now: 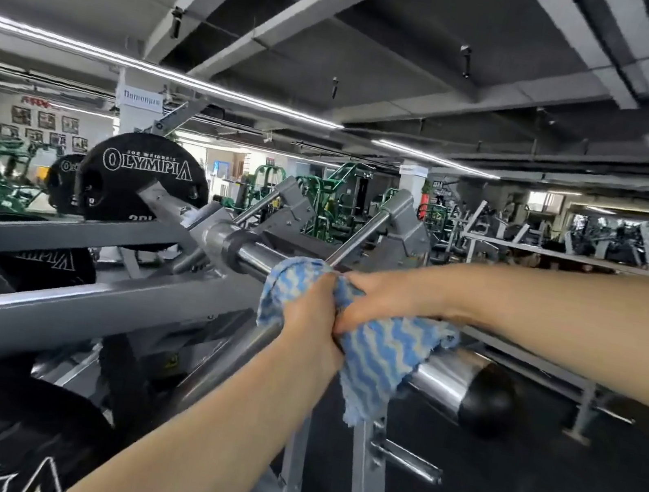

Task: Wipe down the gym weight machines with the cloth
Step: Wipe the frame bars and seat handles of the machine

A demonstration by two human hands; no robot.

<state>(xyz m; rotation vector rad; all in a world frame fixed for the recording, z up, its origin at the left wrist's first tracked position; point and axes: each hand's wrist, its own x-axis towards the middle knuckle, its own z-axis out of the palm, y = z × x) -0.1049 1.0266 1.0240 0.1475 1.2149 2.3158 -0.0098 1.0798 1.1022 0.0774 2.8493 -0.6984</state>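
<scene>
The blue-and-white cloth (376,351) sits at the centre of the frame, wrapped over a chrome bar (450,380) of the grey weight machine (60,300), one corner hanging below. The left hand (313,315) comes up from the bottom of the frame and its fingers curl round the cloth; the right hand (378,298), reaching in from the right edge, grips it too, touching the left. A black Olympia plate (142,181) sits at upper left.
</scene>
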